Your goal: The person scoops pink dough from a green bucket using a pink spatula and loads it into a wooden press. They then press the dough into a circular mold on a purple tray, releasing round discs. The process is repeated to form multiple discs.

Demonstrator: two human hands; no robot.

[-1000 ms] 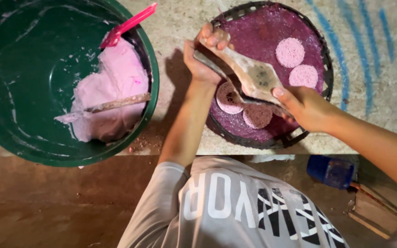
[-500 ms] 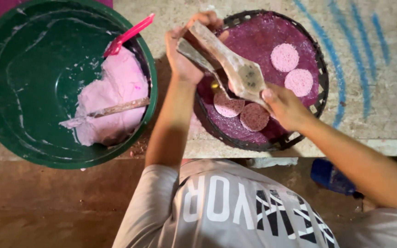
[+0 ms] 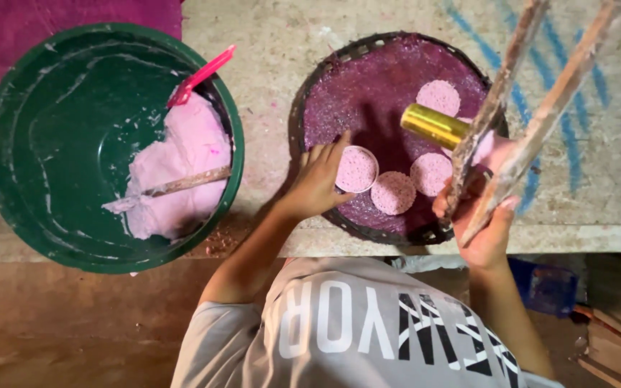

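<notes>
nearest the camera, the right hand [image 3: 484,228] is closed around the lower ends of two long wooden sticks [image 3: 533,108], which spread apart as they rise past the top edge of the view; a gold tube [image 3: 434,125] sits just beside them over the tray. the left hand [image 3: 319,179] rests on the round woven tray [image 3: 325,108], fingers spread and touching a small white-rimmed ring [image 3: 357,169] filled with pink paste, near the tray's front rim. three pink discs [image 3: 393,192] lie close together beside it, leaving the far left part of the tray bare. the tray's front rim sits near the table [image 3: 267,43] edge. to the left, well apart, a green basin [image 3: 52,158] holds pink dough [image 3: 181,165], a stick and a pink spoon [image 3: 201,75].
</notes>
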